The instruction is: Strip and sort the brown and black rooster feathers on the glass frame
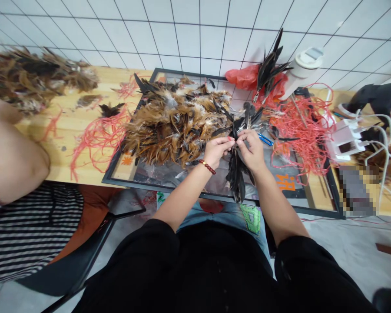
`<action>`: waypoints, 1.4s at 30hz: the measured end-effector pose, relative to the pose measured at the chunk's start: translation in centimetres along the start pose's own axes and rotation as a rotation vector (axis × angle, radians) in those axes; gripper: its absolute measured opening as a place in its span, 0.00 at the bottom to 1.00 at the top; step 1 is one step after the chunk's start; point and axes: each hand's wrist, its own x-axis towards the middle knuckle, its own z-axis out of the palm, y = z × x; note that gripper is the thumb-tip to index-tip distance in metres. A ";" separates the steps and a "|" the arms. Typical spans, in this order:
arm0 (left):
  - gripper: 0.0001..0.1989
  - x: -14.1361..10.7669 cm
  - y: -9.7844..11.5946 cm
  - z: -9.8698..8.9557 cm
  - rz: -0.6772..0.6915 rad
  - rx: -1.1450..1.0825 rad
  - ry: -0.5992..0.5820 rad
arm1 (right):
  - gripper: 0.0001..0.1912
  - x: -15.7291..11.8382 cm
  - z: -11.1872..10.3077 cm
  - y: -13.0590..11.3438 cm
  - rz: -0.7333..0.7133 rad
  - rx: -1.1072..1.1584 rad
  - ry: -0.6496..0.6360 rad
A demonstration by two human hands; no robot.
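Note:
My left hand (217, 151), with a beaded bracelet on its wrist, pinches at the middle of a bundle of long black feathers (237, 176). My right hand (252, 150) is closed on the same bundle from the other side, its fingertips close to those of the left. The feathers hang toward me over the front of the framed glass panel (195, 176). A bit of red shows at my left fingertips; whether it is string I cannot tell. Just right of my right hand lies a blue-handled tool (266, 139). A large heap of brown feathers (176, 126) spreads to the left.
Tangled red plastic strings (306, 130) lie to the right, more strings (101, 134) to the left. Behind stand a red bag (243, 77) with black feathers and a white bottle (301, 71). White chargers (347, 137) trail cables. At left rests another person's arm (16, 152).

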 end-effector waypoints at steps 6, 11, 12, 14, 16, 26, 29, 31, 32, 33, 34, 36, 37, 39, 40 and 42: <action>0.13 -0.2 0.1 0.1 0.055 -0.013 -0.125 | 0.19 -0.2 0.5 1.0 0.274 0.294 0.003; 0.14 -0.4 -0.2 0.3 0.201 0.056 -0.166 | 0.23 -0.1 1.1 1.7 0.489 0.542 -0.113; 0.14 -0.4 -0.4 0.4 0.241 0.082 -0.148 | 0.23 -0.1 1.1 1.7 0.498 0.562 -0.101; 0.11 -0.4 -0.7 0.6 0.330 0.150 -0.090 | 0.23 -0.1 1.3 1.5 0.504 0.582 -0.057; 0.09 -0.5 -1.0 1.0 0.415 0.225 -0.009 | 0.23 -0.1 1.4 1.3 0.499 0.581 -0.030; 0.11 -0.4 -2.6 1.5 0.647 0.426 0.164 | 0.21 -0.3 1.8 0.4 0.422 0.514 0.046; 0.11 -0.2 -2.7 1.2 0.679 0.431 0.185 | 0.21 -0.3 1.9 0.6 0.424 0.522 0.058; 0.09 -0.2 -2.5 1.0 0.709 0.432 0.201 | 0.20 -0.3 1.8 0.6 0.414 0.510 0.059; 0.08 -0.3 -2.4 1.0 0.722 0.436 0.207 | 0.19 -0.3 1.8 0.5 0.406 0.499 0.056; 0.07 -0.4 -2.2 0.9 0.734 0.440 0.213 | 0.19 -0.2 1.7 0.5 0.400 0.489 0.048; 0.07 -0.4 -2.0 0.9 0.743 0.445 0.220 | 0.18 -0.2 1.6 0.4 0.396 0.482 0.034; 0.06 -0.5 -1.8 0.8 0.751 0.456 0.234 | 0.19 -0.2 1.4 0.4 0.396 0.482 -0.003; 0.06 -0.5 -1.7 0.8 0.754 0.464 0.240 | 0.19 -0.2 1.4 0.4 0.398 0.487 -0.021; 0.06 -0.4 -1.6 0.8 0.758 0.486 0.242 | 0.20 -0.1 1.3 0.5 0.396 0.492 -0.049; 0.06 -0.4 -1.6 0.7 0.767 0.496 0.238 | 0.20 -0.1 1.2 0.5 0.390 0.487 -0.059; 0.08 -0.4 -1.5 0.5 0.808 0.515 0.217 | 0.20 -0.1 1.0 0.5 0.366 0.461 -0.080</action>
